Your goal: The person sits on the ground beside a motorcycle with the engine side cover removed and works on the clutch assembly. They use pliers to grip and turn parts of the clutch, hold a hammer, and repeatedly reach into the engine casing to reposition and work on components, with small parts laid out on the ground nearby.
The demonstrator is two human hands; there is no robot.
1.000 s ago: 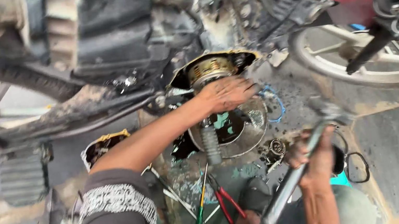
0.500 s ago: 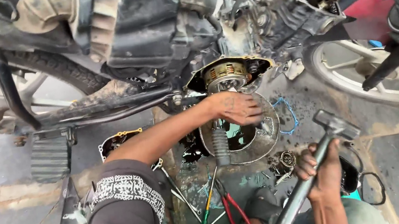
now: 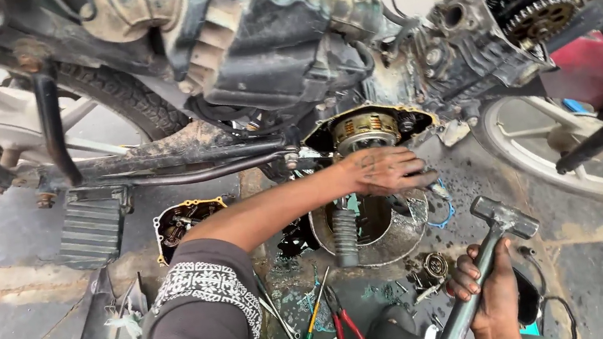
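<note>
While the right hand (image 3: 490, 289) holds a hammer (image 3: 501, 217), the left hand (image 3: 385, 169) touches the engine (image 3: 367, 129).

The left hand (image 3: 381, 171) covers whatever its fingers touch below the clutch (image 3: 365, 130). The hammer (image 3: 483, 262) handle runs off the bottom edge. The wheel (image 3: 578, 152) is cut at right.

Footrest bar (image 3: 183, 175) and metal bowl (image 3: 374, 226) apparently crowding clutch opening (image 3: 366, 129).

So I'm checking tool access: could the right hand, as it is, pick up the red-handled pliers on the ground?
Probably not yet: the right hand is wrapped around the hammer, though the pliers lie uncovered close to its left.
</note>
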